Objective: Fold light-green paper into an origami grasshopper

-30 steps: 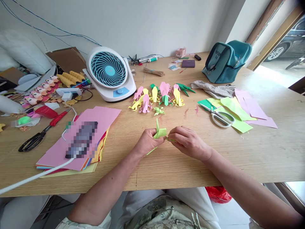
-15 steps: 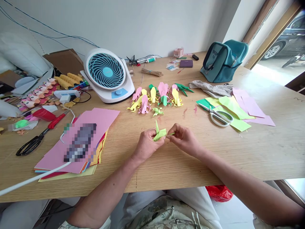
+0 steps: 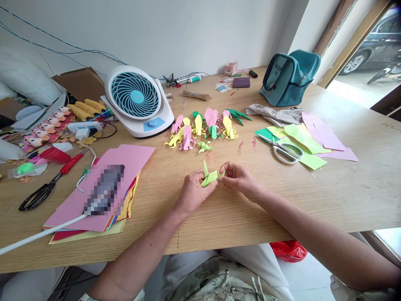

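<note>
A light green folded paper figure (image 3: 209, 179) is held above the wooden table, a thin point of it standing upright on its left. My left hand (image 3: 196, 190) is closed on its body, thumb along the lower edge. With thumb and fingertips my right hand (image 3: 239, 180) pinches a narrow point at the figure's right end, and that point tilts upward. Just beyond my hands sits a small green folded paper frog (image 3: 205, 146). Behind it stands a group of pink, yellow and green folded paper figures (image 3: 198, 125).
White-handled scissors (image 3: 286, 154) lie on green and pink paper sheets (image 3: 308, 144) at the right. On the left are a stack of coloured paper (image 3: 134, 156), a blurred-out object with a white cable, and black-handled scissors (image 3: 46, 186). A white fan (image 3: 138, 100) and a teal bag (image 3: 288, 79) stand farther back.
My right fingers have turned the narrow paper point from lying sideways to pointing upward. The left hand keeps its hold. The camera view has shifted slightly.
</note>
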A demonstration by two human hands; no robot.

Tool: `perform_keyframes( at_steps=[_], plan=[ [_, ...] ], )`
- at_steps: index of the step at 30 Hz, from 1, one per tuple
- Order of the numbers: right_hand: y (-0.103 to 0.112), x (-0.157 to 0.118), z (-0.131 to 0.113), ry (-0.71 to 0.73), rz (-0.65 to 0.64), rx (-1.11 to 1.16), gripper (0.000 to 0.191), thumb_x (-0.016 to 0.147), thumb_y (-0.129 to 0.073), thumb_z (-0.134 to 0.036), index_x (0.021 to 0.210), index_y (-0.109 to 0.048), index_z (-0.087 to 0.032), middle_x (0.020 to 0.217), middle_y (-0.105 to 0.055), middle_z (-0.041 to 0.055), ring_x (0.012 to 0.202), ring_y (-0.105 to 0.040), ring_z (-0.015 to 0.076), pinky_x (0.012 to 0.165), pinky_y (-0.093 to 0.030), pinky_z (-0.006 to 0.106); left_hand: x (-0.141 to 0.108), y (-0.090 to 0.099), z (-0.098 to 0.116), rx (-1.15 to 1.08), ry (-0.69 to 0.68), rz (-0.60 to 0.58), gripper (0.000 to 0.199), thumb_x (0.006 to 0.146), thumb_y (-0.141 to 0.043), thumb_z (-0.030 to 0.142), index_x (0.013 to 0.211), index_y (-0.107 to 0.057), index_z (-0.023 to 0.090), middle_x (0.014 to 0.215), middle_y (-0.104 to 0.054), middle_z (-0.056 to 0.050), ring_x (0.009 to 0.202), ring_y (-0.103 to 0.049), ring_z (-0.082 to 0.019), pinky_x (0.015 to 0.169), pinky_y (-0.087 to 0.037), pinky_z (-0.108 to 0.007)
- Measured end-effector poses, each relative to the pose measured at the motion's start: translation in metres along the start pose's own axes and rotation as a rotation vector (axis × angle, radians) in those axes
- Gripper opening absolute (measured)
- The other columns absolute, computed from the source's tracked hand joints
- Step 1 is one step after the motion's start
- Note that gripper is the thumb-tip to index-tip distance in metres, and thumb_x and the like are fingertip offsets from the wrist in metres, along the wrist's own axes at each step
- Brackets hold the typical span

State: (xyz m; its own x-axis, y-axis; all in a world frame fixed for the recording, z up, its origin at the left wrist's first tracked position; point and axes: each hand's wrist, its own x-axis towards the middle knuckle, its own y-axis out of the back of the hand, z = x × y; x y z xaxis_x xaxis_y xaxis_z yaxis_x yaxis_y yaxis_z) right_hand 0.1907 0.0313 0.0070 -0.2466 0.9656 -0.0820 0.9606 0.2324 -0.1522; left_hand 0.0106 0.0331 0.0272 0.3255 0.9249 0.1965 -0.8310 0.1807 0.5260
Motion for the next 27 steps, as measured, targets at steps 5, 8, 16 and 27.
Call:
perform_keyframes(
  at_steps=[5,8,16,27],
  plan=[
    [-0.001,-0.0011,-0.0072,0.036,-0.019,-0.023,0.045,0.068,-0.082,-0.047,0.091,-0.055,-0.019,0.064,-0.055,-0.0059,0.056,-0.052,0.0096,0.053,-0.039,0.024,0.0022,0.0028,-0.0017,-0.115,0.127,-0.035,0.022,0.077,-0.068,0.034,0.069,-0.064,0.013,0.066,-0.057,0.002,0.064,-0.049,-0.011,0.06,-0.036,-0.021],
    [-0.0013,-0.0026,-0.0052,0.094,0.006,-0.121,0.038,0.072,-0.078,-0.042,0.091,-0.055,-0.019,0.061,-0.05,-0.008,0.051,-0.042,0.0072,0.047,-0.03,0.023,0.0027,0.0032,-0.0022,-0.12,0.106,-0.056,0.023,0.076,-0.07,0.036,0.07,-0.067,0.013,0.069,-0.06,0.001,0.068,-0.052,-0.013,0.063,-0.037,-0.021],
    [-0.0012,-0.0034,-0.0014,0.083,0.013,-0.125,0.037,0.073,-0.076,-0.037,0.095,-0.051,-0.021,0.058,-0.049,-0.0098,0.05,-0.042,0.0076,0.047,-0.029,0.022,0.0018,0.0009,-0.001,-0.132,0.119,-0.055,0.025,0.076,-0.069,0.036,0.065,-0.063,0.014,0.064,-0.053,0.002,0.063,-0.046,-0.011,0.059,-0.034,-0.021],
    [-0.0024,-0.0034,0.0,0.198,0.04,-0.185,0.039,0.079,-0.073,-0.043,0.101,-0.049,-0.021,0.061,-0.049,-0.0088,0.051,-0.044,0.0088,0.047,-0.032,0.022,0.0023,0.001,-0.0048,-0.263,0.227,-0.074,0.037,0.07,-0.075,0.046,0.063,-0.059,0.014,0.059,-0.048,0.004,0.058,-0.04,-0.009,0.055,-0.03,-0.021]
  ],
)
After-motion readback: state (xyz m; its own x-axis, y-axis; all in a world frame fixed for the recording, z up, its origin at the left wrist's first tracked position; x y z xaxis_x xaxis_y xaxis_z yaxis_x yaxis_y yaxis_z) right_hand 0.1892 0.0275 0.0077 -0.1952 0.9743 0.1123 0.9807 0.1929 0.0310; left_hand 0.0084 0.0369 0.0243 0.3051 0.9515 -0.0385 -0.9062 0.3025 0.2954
